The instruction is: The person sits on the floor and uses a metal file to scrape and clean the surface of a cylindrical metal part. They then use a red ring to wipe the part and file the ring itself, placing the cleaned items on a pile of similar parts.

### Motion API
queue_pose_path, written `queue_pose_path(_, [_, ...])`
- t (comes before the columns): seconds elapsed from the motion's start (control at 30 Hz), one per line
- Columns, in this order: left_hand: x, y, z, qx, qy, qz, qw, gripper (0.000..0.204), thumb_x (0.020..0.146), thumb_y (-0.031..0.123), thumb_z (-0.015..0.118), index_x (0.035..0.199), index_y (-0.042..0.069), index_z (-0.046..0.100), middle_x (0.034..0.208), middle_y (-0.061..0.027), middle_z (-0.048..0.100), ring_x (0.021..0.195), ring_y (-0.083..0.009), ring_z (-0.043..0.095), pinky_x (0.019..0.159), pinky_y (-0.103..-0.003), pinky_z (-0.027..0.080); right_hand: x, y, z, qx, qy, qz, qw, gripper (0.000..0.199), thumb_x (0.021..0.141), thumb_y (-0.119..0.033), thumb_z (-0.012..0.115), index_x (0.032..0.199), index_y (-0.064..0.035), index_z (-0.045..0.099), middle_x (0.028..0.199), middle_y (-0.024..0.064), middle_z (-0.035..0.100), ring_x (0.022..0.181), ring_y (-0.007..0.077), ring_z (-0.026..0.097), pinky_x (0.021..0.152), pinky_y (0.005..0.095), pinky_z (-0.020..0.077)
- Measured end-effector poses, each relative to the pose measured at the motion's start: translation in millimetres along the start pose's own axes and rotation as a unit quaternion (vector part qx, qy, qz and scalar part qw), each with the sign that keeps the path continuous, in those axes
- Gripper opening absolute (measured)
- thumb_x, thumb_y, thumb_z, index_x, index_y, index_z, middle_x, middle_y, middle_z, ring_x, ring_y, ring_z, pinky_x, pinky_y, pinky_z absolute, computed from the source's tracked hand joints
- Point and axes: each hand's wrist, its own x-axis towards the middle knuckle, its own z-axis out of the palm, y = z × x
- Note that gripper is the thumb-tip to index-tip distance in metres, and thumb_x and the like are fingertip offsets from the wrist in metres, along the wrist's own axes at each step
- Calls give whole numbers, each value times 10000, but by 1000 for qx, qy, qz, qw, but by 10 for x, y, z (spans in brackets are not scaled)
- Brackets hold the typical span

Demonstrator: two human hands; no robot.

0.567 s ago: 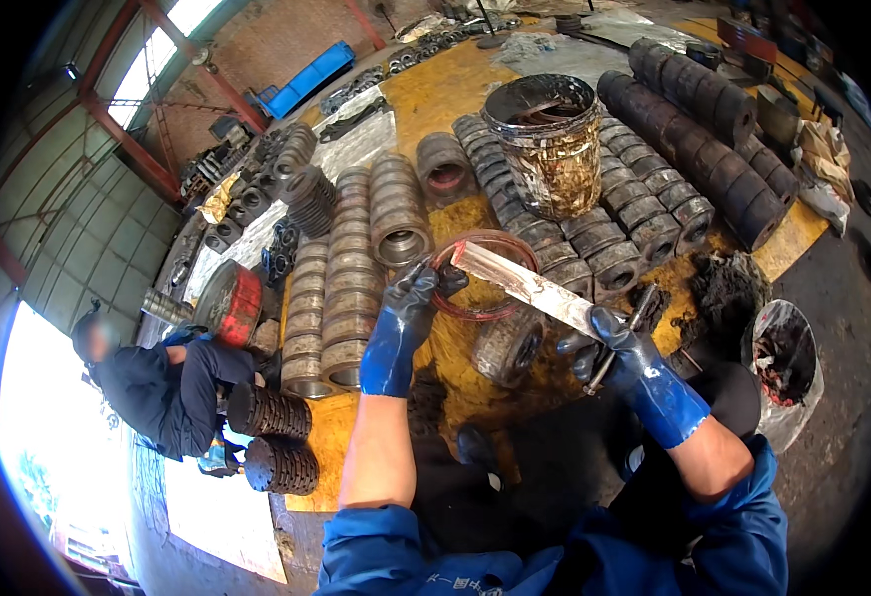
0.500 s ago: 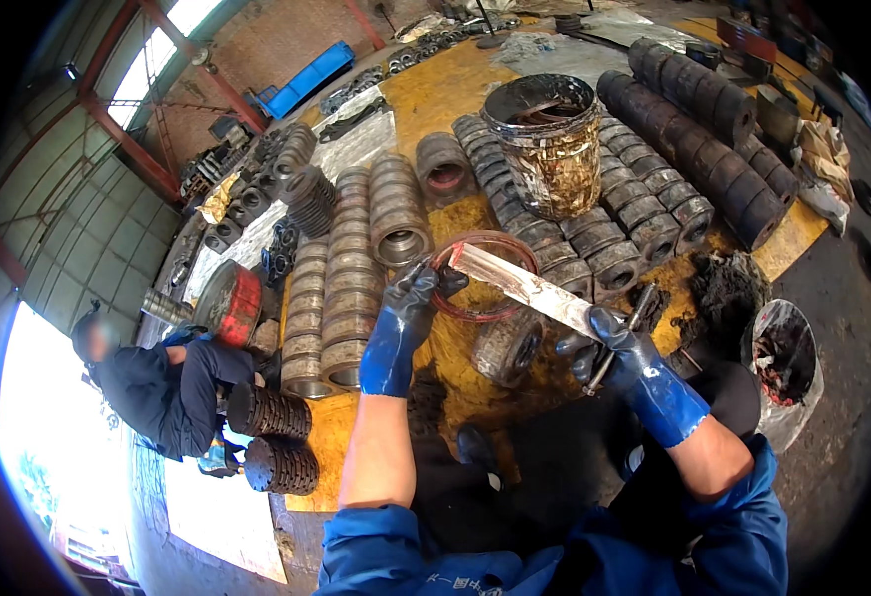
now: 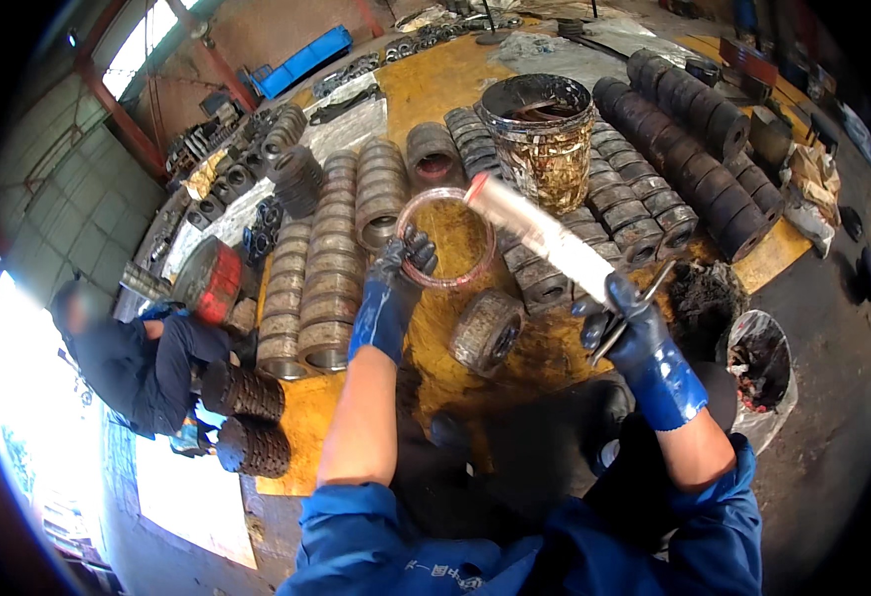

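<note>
In gloves with black palms and blue cuffs, both of my hands are raised over the parts in front of me. My left hand [image 3: 398,270] grips the near left side of a thin reddish ring [image 3: 452,284], which is tilted to face me. My right hand [image 3: 638,333] is closed around a long pale flat strip [image 3: 547,238] with a red-smeared end, blurred by motion. That end is close to the ring's upper right rim; whether they touch I cannot tell. A thin metal rod [image 3: 661,281] is also in my right hand. A thick metal ring [image 3: 487,330] rests below the hands.
A grimy bucket [image 3: 535,149] stands beyond my hands. Rows of metal cylinders [image 3: 331,278] lie left, and dark rollers [image 3: 694,159] right. Near my right knee are a dark heap [image 3: 706,298] and a bag-lined container [image 3: 759,358]. A person [image 3: 147,368] sits at left beside stacked discs [image 3: 244,389].
My left hand has lifted the ring and turned it more upright, moving it leftward. The strip's red end has risen from across the ring to its upper right side. The view has shifted slightly.
</note>
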Motion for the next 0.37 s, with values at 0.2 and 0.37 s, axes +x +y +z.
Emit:
queue_pose_path(0.2, [85, -58, -65, -62, 44, -2, 997, 317, 966, 309, 552, 1236, 145, 563, 1200, -83, 627, 1094, -316, 584, 935, -519, 465, -286, -795, -51, -17, 80, -165, 983, 271, 949, -347, 607, 1064, -103, 587, 827, 50, 668, 563, 119, 566, 471, 269, 459])
queue_pose_path(0.37, [87, -72, -61, -70, 3, -10, 998, 312, 974, 326, 539, 1234, 155, 560, 1224, -59, 613, 1135, -308, 565, 951, -520, 459, -890, -1280, -686, -80, 182, -244, 949, 274, 971, -356, 574, 1069, -101, 599, 787, 10, 625, 531, 93, 498, 468, 245, 417])
